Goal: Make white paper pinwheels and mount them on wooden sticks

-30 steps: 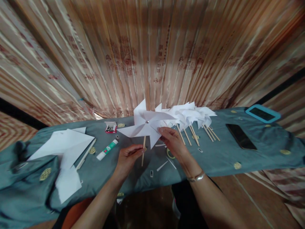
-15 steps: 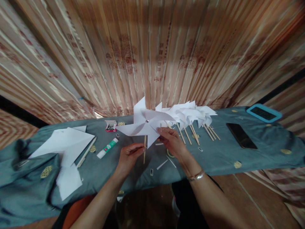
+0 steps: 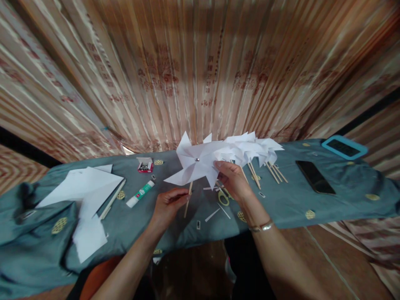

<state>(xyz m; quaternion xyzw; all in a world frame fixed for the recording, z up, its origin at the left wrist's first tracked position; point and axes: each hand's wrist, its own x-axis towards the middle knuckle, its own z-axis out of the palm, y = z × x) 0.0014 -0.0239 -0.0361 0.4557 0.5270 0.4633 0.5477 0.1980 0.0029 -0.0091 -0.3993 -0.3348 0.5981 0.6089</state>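
A white paper pinwheel (image 3: 191,167) with a shiny pin at its centre is held up over the table. My left hand (image 3: 168,205) is closed in a pinch around its thin wooden stick (image 3: 186,208), below the paper. At the pinwheel's right side, my right hand (image 3: 235,180) has thumb and fingers closed on the edge of a blade. Behind and to the right lie several finished-looking pinwheels (image 3: 250,146), overlapping, their sticks toward me. Scissors (image 3: 223,199) with yellow-green handles lie below my right hand, partly hidden by it, beside thin paper strips (image 3: 212,215).
On the left, folded white paper sheets (image 3: 93,183) lie beside some pale sticks (image 3: 112,200). A glue stick (image 3: 140,194) and a small open box of pins (image 3: 145,166) are nearby. A phone (image 3: 315,177) and a blue-framed device (image 3: 343,147) lie right. A curtain (image 3: 187,62) hangs behind.
The pinwheel has shifted slightly right and its blades have turned, with the stick leaning more. My right hand has moved a little right, uncovering more of the scissors.
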